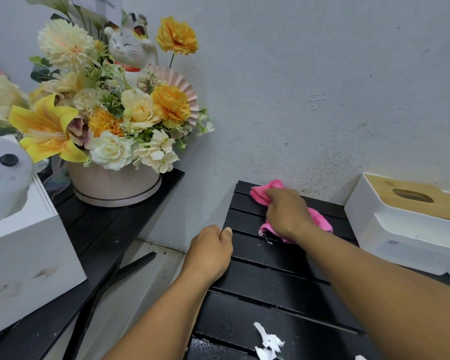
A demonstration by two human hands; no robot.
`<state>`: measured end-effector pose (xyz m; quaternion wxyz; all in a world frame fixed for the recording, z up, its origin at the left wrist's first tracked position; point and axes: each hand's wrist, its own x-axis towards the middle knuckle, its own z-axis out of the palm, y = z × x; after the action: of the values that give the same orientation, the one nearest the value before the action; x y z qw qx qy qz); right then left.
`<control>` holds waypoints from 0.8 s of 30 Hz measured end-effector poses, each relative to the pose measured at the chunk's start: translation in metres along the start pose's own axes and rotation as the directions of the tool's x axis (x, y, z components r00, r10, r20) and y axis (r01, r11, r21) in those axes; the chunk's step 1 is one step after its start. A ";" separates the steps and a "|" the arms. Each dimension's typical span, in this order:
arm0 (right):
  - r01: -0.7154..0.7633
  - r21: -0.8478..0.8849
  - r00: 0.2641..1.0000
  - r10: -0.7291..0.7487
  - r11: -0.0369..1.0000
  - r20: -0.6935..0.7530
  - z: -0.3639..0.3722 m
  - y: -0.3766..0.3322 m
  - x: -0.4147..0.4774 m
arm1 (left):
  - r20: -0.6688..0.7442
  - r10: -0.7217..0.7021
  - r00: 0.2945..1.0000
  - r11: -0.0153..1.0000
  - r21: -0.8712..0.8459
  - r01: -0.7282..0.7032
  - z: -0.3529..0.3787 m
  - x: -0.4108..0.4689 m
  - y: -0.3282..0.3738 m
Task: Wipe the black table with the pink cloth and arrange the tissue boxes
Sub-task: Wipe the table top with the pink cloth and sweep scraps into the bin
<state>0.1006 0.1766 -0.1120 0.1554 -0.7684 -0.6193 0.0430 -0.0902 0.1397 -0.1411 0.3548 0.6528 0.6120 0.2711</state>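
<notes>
As left hand (209, 252) grips table (270, 287) edge — right hand (287, 213) clutches cloth (321, 220).

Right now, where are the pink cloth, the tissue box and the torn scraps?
pink cloth (321, 219): head view, its uncovered right end.
tissue box (405, 245): head view, white front wall.
torn scraps (269, 341): head view, largest piece.

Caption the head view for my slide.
Right hand holds a pink cloth on the black slatted table; left hand grips the table's edge.

The black slatted worktop (270, 300) bears a tissue box (400, 229), a cloth (321, 220) just left of it, paper scraps (269, 340) nearer and left.
</notes>
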 end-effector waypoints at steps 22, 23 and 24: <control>-0.233 -0.011 0.968 0.231 0.972 -0.102 -0.019 0.027 -0.016 | 0.002 0.011 1.000 1.000 -0.005 -0.011 -0.002 -0.003 -0.001; -0.248 -0.012 0.963 0.245 0.969 -0.110 -0.020 0.024 -0.013 | 0.003 0.011 1.000 1.000 -0.006 -0.011 -0.001 -0.003 0.000; -0.258 -0.021 0.961 0.255 0.966 -0.111 -0.019 0.021 -0.010 | 0.003 0.012 1.000 1.000 -0.007 -0.011 -0.001 -0.003 -0.001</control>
<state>0.1229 0.1600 -0.1012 0.1678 -0.8460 -0.5060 0.0103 -0.0916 0.1371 -0.1408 0.3565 0.6554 0.6067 0.2743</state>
